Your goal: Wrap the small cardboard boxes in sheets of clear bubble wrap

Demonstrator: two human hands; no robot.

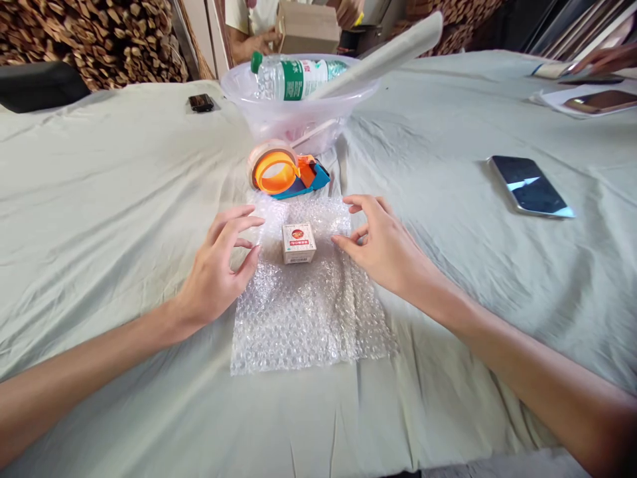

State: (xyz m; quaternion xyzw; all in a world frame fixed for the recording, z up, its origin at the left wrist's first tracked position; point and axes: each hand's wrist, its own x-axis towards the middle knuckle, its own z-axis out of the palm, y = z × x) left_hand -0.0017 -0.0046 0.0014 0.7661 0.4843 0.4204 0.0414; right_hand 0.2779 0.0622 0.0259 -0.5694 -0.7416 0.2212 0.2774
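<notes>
A sheet of clear bubble wrap (298, 332) lies on the cloth in front of me. On its upper half sits a small white box (298, 243) with a red and orange print on top. My left hand (221, 255) is at the sheet's left edge, fingers curved and apart, fingertips at the plastic. Across from it, my right hand (381, 242) hovers by the right edge, thumb and fingers parted. Neither hand touches the box. Just beyond the sheet rests a blue and orange tape dispenser (313, 178) with a roll of clear tape (256, 162).
Behind the dispenser stands a translucent basin (298, 116) holding a green-capped bottle (303, 78) and a long white roll (388, 56). A phone (531, 186) lies at right, a dark watch-like item (201, 103) at left. Another person holds a cardboard box (308, 28) at the back.
</notes>
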